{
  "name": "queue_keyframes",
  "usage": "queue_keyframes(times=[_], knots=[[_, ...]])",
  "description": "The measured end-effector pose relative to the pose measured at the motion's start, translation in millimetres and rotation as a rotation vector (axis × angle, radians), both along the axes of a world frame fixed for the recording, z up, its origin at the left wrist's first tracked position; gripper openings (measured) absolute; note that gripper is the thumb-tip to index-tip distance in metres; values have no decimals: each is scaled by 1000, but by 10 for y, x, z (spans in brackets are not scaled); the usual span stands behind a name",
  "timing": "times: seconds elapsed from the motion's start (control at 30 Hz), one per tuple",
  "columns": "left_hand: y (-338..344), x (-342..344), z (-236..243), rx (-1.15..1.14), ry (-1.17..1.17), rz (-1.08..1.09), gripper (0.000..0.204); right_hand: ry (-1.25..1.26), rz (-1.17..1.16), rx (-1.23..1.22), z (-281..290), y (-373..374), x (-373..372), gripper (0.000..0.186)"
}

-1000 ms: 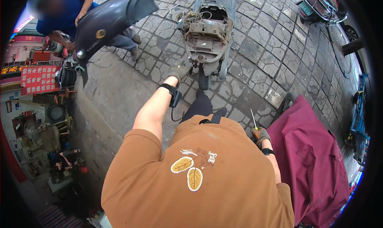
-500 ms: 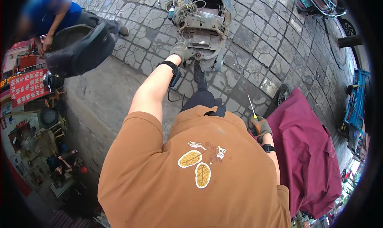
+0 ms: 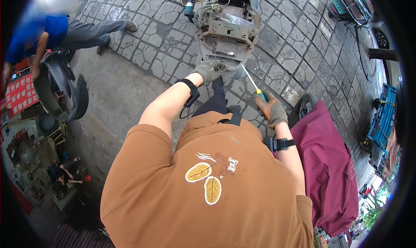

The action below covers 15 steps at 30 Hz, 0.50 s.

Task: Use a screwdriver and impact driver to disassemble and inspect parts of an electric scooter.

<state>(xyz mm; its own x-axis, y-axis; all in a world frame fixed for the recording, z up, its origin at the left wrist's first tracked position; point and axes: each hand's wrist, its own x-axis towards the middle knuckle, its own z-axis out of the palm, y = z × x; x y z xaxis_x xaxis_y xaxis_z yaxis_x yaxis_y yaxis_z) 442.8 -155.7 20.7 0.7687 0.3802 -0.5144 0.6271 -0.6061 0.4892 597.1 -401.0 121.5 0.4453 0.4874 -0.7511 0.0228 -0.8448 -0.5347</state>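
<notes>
My gloved left hand (image 3: pixel 208 70) grips the lower end of the stripped, grimy scooter frame (image 3: pixel 227 31), beside a small round fitting. My gloved right hand (image 3: pixel 271 107) is closed on a screwdriver (image 3: pixel 261 92) with a yellow, green and orange handle, its long thin shaft slanting up-left toward that lower end; I cannot tell whether the tip touches it. A teal-and-black power tool (image 3: pixel 189 10) lies on the paving beside the frame.
A person in blue (image 3: pixel 60 33) holds a dark plastic body panel (image 3: pixel 60 89) at left, before a cluttered workshop. A maroon-covered vehicle (image 3: pixel 318 161) is close on my right. A parked scooter (image 3: pixel 346 5), a post (image 3: pixel 381 53) and a blue cart (image 3: pixel 379 120) line the right.
My right hand has risen with the screwdriver toward the frame. My left hand has moved right along the frame's lower end. The person in blue has shifted and lowered the panel.
</notes>
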Motion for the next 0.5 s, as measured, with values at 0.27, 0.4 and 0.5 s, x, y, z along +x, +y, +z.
queue_keyframes(times=[0.27,0.4,0.5], knots=[[449,-149,-116,-64,-76,592,46,-11,17,-76,101,444,74,56],[611,1,-330,-12,76,502,56,-18,23,-92,102,466,87,55],[490,262,-528,-43,223,262,62,-17,94,-118,66,424,102,57]])
